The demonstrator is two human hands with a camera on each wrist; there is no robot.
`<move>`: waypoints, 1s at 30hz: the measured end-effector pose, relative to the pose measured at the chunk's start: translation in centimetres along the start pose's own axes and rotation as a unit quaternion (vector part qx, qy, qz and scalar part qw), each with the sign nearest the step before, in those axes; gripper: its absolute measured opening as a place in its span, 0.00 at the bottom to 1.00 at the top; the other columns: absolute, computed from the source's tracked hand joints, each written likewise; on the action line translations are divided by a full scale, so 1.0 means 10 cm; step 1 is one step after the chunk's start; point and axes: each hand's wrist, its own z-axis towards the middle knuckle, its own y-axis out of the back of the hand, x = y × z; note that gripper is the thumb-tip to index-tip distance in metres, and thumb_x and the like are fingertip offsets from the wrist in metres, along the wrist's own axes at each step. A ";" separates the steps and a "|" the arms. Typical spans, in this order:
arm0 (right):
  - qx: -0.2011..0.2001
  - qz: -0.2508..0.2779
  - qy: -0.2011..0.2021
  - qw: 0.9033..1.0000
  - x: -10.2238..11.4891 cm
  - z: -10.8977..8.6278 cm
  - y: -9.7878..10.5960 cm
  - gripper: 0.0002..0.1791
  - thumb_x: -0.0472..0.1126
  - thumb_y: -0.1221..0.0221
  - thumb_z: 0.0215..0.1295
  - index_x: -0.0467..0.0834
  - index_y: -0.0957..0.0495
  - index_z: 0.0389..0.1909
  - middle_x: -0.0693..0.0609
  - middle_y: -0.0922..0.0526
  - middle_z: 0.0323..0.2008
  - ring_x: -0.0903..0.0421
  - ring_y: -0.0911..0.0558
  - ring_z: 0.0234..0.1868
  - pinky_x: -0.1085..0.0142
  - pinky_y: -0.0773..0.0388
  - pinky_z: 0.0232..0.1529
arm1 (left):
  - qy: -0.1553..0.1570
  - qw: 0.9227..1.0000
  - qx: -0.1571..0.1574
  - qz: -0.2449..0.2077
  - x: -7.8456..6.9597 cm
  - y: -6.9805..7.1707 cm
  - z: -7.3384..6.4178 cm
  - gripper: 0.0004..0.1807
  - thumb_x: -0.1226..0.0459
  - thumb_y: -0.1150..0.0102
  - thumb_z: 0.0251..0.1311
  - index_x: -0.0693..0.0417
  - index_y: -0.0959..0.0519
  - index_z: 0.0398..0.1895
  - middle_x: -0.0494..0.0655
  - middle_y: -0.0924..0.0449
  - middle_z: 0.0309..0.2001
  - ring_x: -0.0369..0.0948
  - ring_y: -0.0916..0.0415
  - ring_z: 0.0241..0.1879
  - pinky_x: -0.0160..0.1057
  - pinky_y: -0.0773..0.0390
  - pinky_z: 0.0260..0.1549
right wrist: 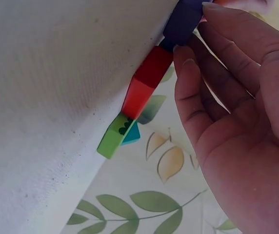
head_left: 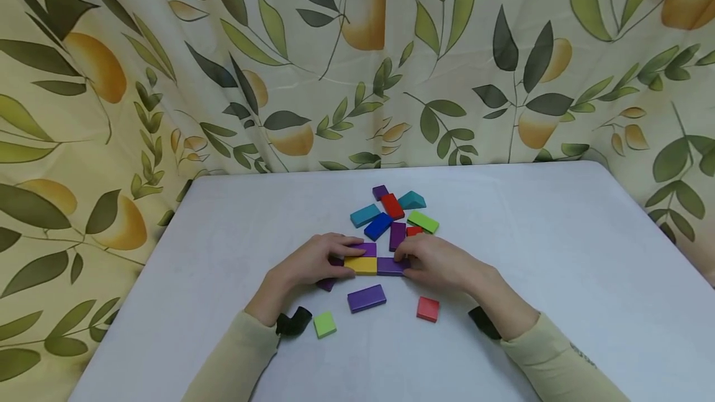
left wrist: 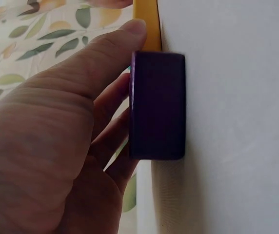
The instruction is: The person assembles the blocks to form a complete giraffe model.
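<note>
A yellow block (head_left: pixel 360 266) lies at the middle of the table, a purple block (head_left: pixel 365 250) along its far side. My left hand (head_left: pixel 315 258) holds these two from the left, thumb at the yellow block's near edge and fingertips over the purple one. Under that palm is a dark purple block (left wrist: pixel 157 106), partly hidden in the head view. At the yellow block's right end lies a violet block (head_left: pixel 389 267), flush against it. My right hand (head_left: pixel 441 259) pinches the violet block's right end between thumb and fingers.
Beyond the hands lies a loose group of blocks: a blue block (head_left: pixel 378 226), a red block (head_left: pixel 393 206), a teal triangle (head_left: pixel 412 200), a lime block (head_left: pixel 422 221) and others. Nearer lie a purple block (head_left: pixel 367 298), a green square (head_left: pixel 324 324) and a red square (head_left: pixel 427 309).
</note>
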 end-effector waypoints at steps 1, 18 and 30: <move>0.001 0.000 0.000 1.000 0.00 0.00 0.00 0.14 0.37 0.30 0.62 0.45 0.15 0.49 0.53 0.17 0.45 0.52 0.20 0.50 0.57 0.19 0.52 | 0.000 1.000 -0.001 0.000 -0.01 0.00 -0.01 0.26 0.59 0.31 0.64 0.43 0.22 0.66 0.38 0.30 0.70 0.45 0.37 0.70 0.50 0.33 0.65; 0.018 0.020 0.002 1.000 0.06 -0.08 0.00 0.14 0.36 0.30 0.61 0.45 0.15 0.48 0.56 0.17 0.44 0.54 0.20 0.48 0.55 0.19 0.52 | 0.013 1.000 0.000 0.001 -0.14 -0.08 -0.14 0.26 0.59 0.32 0.65 0.41 0.22 0.66 0.35 0.31 0.71 0.42 0.35 0.68 0.45 0.31 0.65; 0.023 0.034 -0.008 0.999 0.08 -0.13 -0.03 0.14 0.36 0.30 0.62 0.46 0.15 0.49 0.56 0.17 0.45 0.53 0.20 0.50 0.55 0.19 0.53 | 0.005 1.000 -0.005 -0.008 -0.13 -0.12 -0.17 0.26 0.59 0.32 0.65 0.42 0.22 0.66 0.37 0.31 0.71 0.43 0.37 0.70 0.48 0.33 0.66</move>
